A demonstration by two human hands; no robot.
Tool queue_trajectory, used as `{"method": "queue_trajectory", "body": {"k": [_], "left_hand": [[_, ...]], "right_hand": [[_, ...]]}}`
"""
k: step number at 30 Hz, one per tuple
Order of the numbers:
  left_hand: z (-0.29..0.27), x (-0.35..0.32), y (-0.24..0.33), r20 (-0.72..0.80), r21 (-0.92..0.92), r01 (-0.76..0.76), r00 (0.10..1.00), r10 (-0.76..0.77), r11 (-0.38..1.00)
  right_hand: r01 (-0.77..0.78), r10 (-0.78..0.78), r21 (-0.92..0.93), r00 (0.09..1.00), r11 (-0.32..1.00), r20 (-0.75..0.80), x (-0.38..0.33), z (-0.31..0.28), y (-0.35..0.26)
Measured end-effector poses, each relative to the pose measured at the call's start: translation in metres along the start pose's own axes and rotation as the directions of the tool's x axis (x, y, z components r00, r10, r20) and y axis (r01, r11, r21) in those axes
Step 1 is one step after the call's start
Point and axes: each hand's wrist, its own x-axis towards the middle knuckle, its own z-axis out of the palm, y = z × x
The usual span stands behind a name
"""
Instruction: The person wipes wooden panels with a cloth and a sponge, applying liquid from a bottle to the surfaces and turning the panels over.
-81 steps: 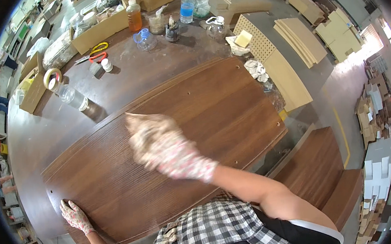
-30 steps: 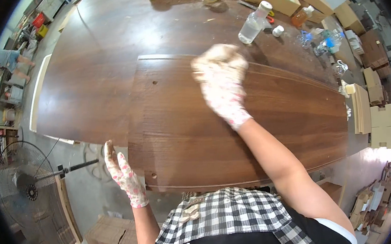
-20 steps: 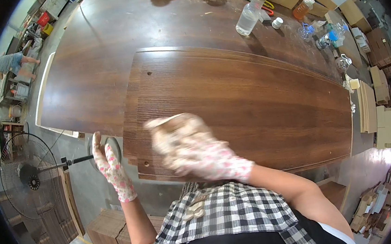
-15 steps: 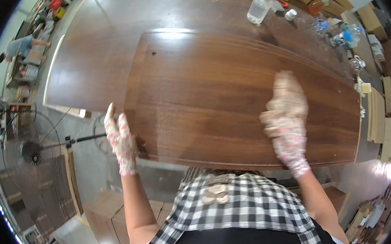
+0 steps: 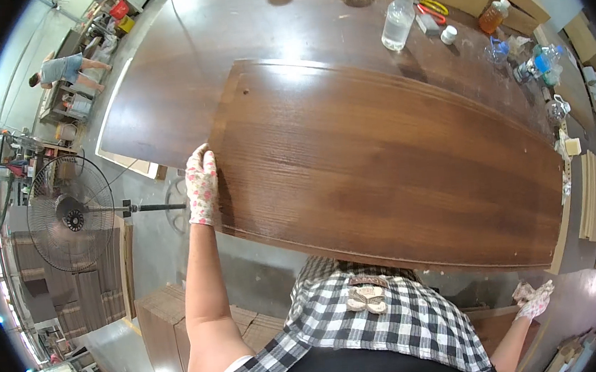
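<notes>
Though in right hand point(image 5: 536, 300), beige cloth point(image 5: 522, 292) indistinct

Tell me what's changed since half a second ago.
The right hand has swung off the brown panel, rightward past its near edge, apparently with a crumpled cloth. The left hand, fingers spread before, now lies against the panel's left edge. White-capped bottle and scissors stay on the table.

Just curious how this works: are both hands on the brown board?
No, the right hand is off the brown board, past its near edge.
</notes>
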Motion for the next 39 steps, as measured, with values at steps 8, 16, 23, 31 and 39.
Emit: {"method": "queue_trajectory", "body": {"k": [8, 16, 23, 31, 39], "left_hand": [[0.018, -0.033, 0.021, -0.134, 0.410, -0.138, 0.969, 0.209, 0.902], [-0.001, -0.104, 0.025, -0.200, 0.223, -0.047, 0.975, 0.093, 0.974], [-0.029, -0.139, -0.002, 0.001, 0.475, 0.002, 1.000, -0.003, 0.880], [-0.031, -0.117, 0.020, 0.352, 0.211, 0.199, 0.898, -0.264, 0.957], [-0.036, -0.116, 0.013, 0.720, -0.187, 0.588, 0.627, -0.298, 0.787]], "right_hand": [[0.393, -0.399, 0.081, 0.911, 0.916, 0.103, -0.063, 0.157, -0.124], [0.346, -0.348, 0.079, 0.937, 0.935, 0.014, -0.059, 0.151, -0.163], [0.000, -0.478, 0.628, 0.648, 0.778, 0.593, -0.071, 0.247, -0.256], [0.896, -0.794, 0.224, 0.194, 0.382, 0.576, -0.237, 0.485, -0.352], [0.909, -0.803, 0.323, 0.021, 0.263, 0.596, -0.310, 0.606, -0.421]]}}
